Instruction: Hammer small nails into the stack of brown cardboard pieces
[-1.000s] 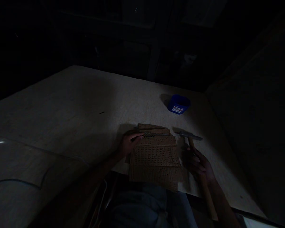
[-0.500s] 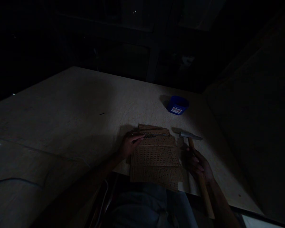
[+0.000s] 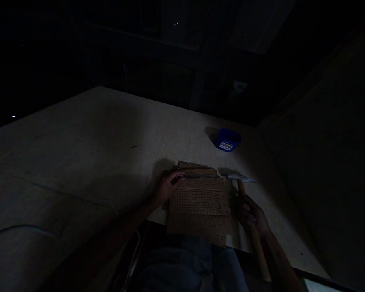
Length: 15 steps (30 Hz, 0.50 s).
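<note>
In the dim head view, my right hand [image 3: 251, 213] is wrapped around the wooden handle of a hammer [image 3: 241, 187]. The hammer's metal head [image 3: 239, 177] is held above the table, right of a stack of brown cardboard sheets [image 3: 197, 200]. Rows of small holes or dark dots cover the cardboard. My left hand [image 3: 169, 184] rests at the stack's upper left, thumb and fingers pinched together; what they hold is too dark to make out. Beside those fingertips, small dark nail-like bits [image 3: 193, 175] show in a short row on the cardboard.
A blue plastic tub [image 3: 227, 140] with a white label stands farther back on the pale table [image 3: 158, 125]. One thin dark nail-like piece [image 3: 134, 146] lies to the left. A cable [image 3: 24, 227] runs across the left side. A wall [image 3: 316, 154] rises on the right.
The hammer and my right hand have shifted slightly left. My left fingers have curled a little more at the same spot. The view has tilted slightly.
</note>
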Each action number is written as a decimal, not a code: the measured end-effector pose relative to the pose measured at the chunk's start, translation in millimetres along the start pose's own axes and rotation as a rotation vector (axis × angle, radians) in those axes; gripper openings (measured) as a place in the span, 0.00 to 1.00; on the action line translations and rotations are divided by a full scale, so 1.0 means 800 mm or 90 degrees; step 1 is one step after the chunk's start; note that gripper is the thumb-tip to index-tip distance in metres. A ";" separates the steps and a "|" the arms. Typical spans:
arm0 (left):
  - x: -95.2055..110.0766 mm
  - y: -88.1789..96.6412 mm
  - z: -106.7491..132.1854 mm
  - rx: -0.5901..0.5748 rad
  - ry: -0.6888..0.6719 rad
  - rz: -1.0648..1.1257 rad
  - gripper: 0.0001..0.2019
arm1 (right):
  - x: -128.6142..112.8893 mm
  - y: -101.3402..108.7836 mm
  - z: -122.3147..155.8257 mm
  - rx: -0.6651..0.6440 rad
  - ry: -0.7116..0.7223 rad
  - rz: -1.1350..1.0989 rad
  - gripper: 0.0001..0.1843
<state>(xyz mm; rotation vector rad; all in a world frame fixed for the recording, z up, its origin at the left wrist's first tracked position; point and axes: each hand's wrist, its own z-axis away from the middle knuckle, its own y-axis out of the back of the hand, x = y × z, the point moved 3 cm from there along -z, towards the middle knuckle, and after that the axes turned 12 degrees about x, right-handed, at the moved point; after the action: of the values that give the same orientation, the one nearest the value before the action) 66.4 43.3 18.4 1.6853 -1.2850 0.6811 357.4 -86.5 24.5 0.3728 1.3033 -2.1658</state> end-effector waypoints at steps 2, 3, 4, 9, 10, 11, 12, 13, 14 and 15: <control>0.001 0.000 0.000 -0.003 -0.003 -0.004 0.05 | 0.000 -0.001 0.001 0.008 0.002 0.015 0.06; 0.001 0.000 0.000 -0.006 -0.002 -0.008 0.04 | 0.000 0.000 0.001 0.020 0.009 0.025 0.06; 0.001 0.000 0.001 -0.008 0.002 -0.012 0.03 | 0.000 0.001 0.002 0.038 0.019 0.036 0.07; -0.004 -0.002 0.001 0.006 0.005 -0.016 0.02 | 0.004 -0.001 0.007 0.155 0.119 0.122 0.12; -0.004 -0.002 0.002 0.007 0.003 -0.014 0.02 | 0.005 -0.004 0.010 0.181 0.144 0.148 0.13; -0.005 -0.002 0.002 0.006 0.003 -0.012 0.02 | 0.005 -0.008 0.014 0.205 0.167 0.177 0.14; -0.006 -0.003 0.002 0.005 0.007 -0.007 0.03 | 0.006 -0.014 0.018 0.226 0.186 0.206 0.15; -0.007 -0.004 0.003 0.003 0.014 0.001 0.04 | 0.006 -0.021 0.023 0.241 0.200 0.236 0.16; -0.009 -0.004 0.003 0.000 0.026 0.013 0.05 | 0.007 -0.030 0.028 0.250 0.209 0.267 0.17; -0.010 -0.005 0.004 0.000 0.040 0.026 0.07 | 0.007 -0.040 0.033 0.254 0.217 0.296 0.17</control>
<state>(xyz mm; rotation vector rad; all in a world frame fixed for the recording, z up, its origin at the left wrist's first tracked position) 67.5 44.5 9.1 1.6283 -1.2772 0.7520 334.8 -99.8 57.0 1.1265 0.8206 -1.9920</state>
